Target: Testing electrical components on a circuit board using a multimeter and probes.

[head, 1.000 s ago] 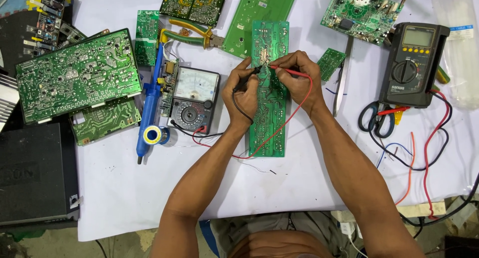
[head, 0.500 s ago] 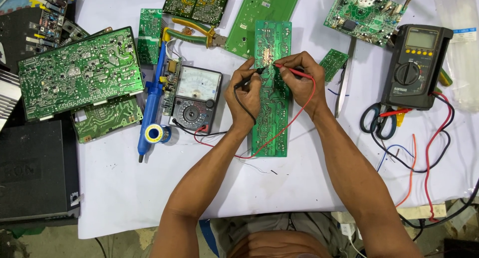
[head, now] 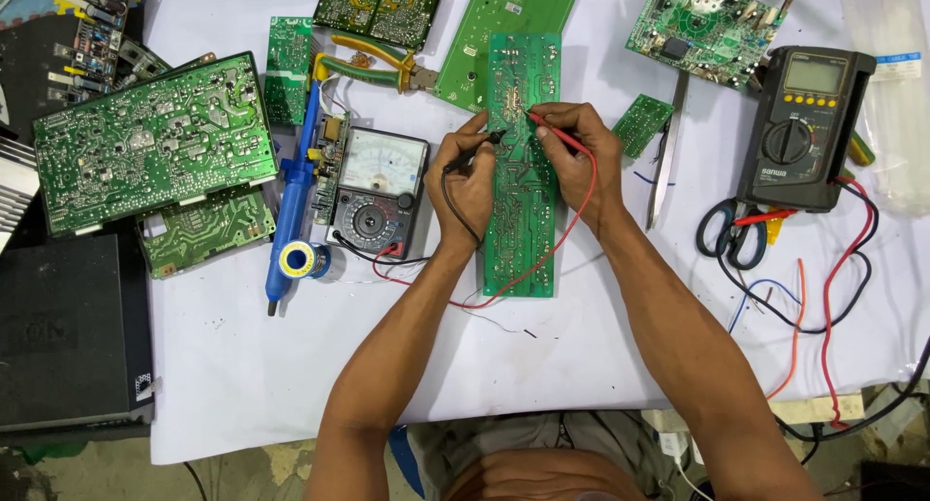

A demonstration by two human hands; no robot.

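Your left hand (head: pixel 465 181) grips the black probe (head: pixel 475 144) and your right hand (head: pixel 579 157) grips the red probe (head: pixel 557 136), both tips touching the long green circuit board (head: pixel 523 230) lying mid-table, just right of the analog multimeter (head: pixel 376 191). A digital multimeter (head: pixel 804 123) sits far right.

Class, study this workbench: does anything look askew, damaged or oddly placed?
Nothing looks damaged. The left hand and right hand hold probes on the long green board, which lies straight; boards, pliers and scissors lie scattered around.
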